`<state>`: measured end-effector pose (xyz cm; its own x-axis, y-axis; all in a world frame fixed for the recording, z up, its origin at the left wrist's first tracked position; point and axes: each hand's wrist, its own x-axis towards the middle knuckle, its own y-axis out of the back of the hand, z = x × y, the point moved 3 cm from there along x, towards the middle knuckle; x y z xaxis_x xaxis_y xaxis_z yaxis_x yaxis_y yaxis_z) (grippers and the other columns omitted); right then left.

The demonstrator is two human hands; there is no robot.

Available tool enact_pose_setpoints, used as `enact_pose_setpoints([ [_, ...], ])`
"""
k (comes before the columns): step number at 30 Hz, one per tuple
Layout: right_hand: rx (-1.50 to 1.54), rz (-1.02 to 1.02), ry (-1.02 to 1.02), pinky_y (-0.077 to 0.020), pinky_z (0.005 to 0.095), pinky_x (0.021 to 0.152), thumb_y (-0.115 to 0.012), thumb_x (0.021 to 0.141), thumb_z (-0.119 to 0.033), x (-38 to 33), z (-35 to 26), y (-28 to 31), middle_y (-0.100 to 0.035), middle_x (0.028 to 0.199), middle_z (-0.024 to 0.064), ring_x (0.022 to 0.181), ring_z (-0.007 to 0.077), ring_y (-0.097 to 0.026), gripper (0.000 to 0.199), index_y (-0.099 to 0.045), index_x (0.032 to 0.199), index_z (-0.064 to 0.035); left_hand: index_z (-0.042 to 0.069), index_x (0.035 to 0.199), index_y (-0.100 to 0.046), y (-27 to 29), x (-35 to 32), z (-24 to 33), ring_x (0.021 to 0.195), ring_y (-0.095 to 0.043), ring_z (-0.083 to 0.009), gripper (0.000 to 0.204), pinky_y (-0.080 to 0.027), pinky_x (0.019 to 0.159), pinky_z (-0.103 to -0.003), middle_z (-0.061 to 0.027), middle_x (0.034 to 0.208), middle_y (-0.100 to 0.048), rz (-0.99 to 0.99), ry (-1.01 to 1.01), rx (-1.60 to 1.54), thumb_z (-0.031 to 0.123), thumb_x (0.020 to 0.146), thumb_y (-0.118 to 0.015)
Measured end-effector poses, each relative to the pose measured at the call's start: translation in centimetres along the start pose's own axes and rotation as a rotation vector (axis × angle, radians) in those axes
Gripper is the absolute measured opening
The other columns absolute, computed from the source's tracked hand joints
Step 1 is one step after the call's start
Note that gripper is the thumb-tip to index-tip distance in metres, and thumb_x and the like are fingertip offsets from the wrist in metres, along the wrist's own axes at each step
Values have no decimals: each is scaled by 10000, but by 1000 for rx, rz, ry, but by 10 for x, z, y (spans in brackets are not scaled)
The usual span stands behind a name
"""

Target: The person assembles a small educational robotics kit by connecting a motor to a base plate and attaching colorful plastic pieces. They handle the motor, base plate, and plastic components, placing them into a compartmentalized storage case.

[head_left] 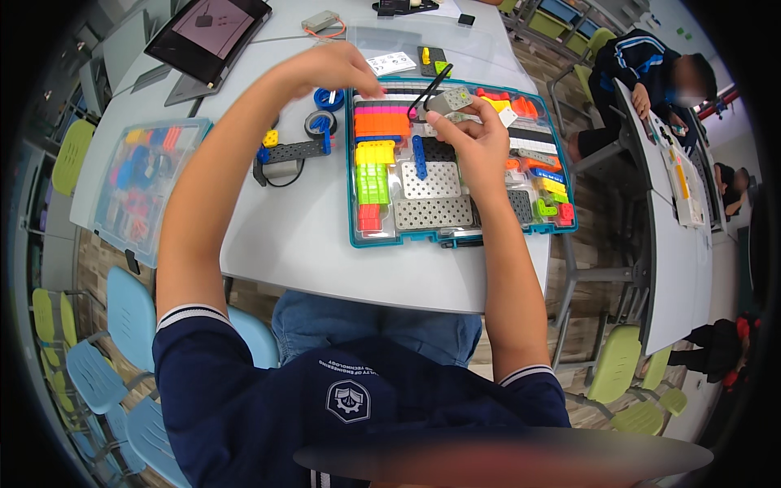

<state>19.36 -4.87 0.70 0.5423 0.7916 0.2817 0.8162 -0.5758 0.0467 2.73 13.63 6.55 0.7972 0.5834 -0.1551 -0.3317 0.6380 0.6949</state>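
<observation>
The fingers (446, 122) of the right hand (476, 142) pinch a small grey block (449, 100), a motor-like module with a green patch on one end, and hold it raised above the open teal parts case (355, 195) rather than resting in it. Held up this way, its faces are free to be turned and looked at. A thin black cable (429, 88) runs from the block up and away, arching over the coloured rows.

The left hand (342, 69) hovers over the far left corner of the case, fingers curled downward and close together. Whether they grip anything cannot be told, since the palm hides the tips. It sits near the cable's reach, perhaps to steady it.

Below both hands the case lies flat on the grey worktop (309, 244), its trays sorted by colour: orange, yellow, green and red bricks on the left, perforated grey plates (431, 195) in the middle, mixed pieces on the right. That sorting keeps each kind within easy reach.

Just left of the case sits a small built assembly (294, 150) with blue wheels and a perforated beam. Further left lies a closed clear box (146, 183) of parts, and a tablet (207, 32) leans at the far edge.
</observation>
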Motion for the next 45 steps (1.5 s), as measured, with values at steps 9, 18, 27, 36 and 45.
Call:
enact_pose_setpoints([
  [9, -1, 0, -50, -484, 234, 622, -873, 750, -251, -2, -3, 2, -694, 870, 90, 690, 99, -644, 585, -574, 1154, 49, 3, 849, -771, -40, 7, 18, 795, -647, -143, 252, -483, 737, -269, -76, 810, -721, -155, 88, -4, 202, 696, -786],
  [18, -51, -3, -43, -485, 240, 611, -877, 741, -264, -2, -2, 2, -695, 799, 94, 667, 100, -640, 606, -574, 1165, 46, 8, 866, -767, -33, 8, 11, 772, -671, -129, 249, -516, 729, -282, -75, 812, -734, -137, 60, 190, 212, 725, -780],
  [27, -109, -6, -42, -480, 251, 603, -881, 727, -301, -2, 1, 1, -692, 707, 101, 650, 116, -641, 654, -584, 1180, 64, -6, 937, -711, -45, -22, 27, 766, -694, -181, 240, -534, 701, -303, -101, 833, -724, 80, 54, 298, 169, 777, -748],
  [36, -138, 7, -37, -494, 272, 632, -886, 718, -303, -3, 0, 2, -696, 714, 97, 675, 128, -650, 671, -589, 1194, 65, -24, 932, -685, -79, -41, 24, 745, -683, -267, 191, -540, 699, -371, -143, 818, -688, 420, -17, 379, 126, 814, -696],
  [45, -138, -5, -59, -489, 261, 660, -884, 726, -271, -11, 0, 4, -684, 690, 89, 676, 119, -647, 676, -572, 1219, 70, -29, 959, -671, -92, -55, 14, 795, -666, -275, 195, -531, 734, -395, -147, 851, -672, 556, -124, 217, 124, 839, -681],
])
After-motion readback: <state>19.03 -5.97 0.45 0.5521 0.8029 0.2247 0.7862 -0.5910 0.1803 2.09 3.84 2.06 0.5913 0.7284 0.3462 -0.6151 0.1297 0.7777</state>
